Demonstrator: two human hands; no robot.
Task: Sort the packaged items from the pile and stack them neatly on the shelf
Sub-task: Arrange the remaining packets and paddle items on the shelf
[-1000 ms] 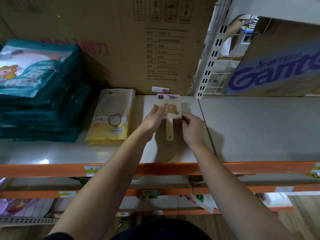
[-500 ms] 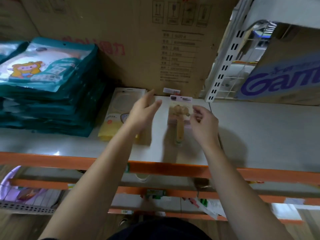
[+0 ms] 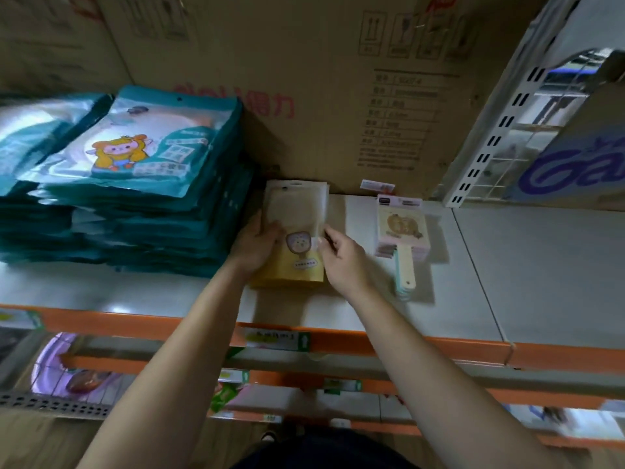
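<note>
Fingers [image 3: 325, 239] of your right hand [image 3: 343, 264] pinch the right edge of the yellow packs [image 3: 297, 265], while your left hand [image 3: 255, 247] grips their left edge, thumb on top. That stack lies flat on the shelf [image 3: 507, 265], with its far end close to the cardboard box [image 3: 304, 79] at 12 o'clock.

At 9 o'clock from it, the teal packs [image 3: 135, 184] sit in a tall stack with slightly uneven edges. At 3 o'clock the paddle-shaped packs [image 3: 400, 235] lie in a small stack, apart from your hands.

Three kinds of item look sorted and placed, and you seem to be squaring up the yellow ones. The pile you draw from is out of view, so how much is left cannot be told. Bare shelf shows further out at 3 o'clock.
</note>
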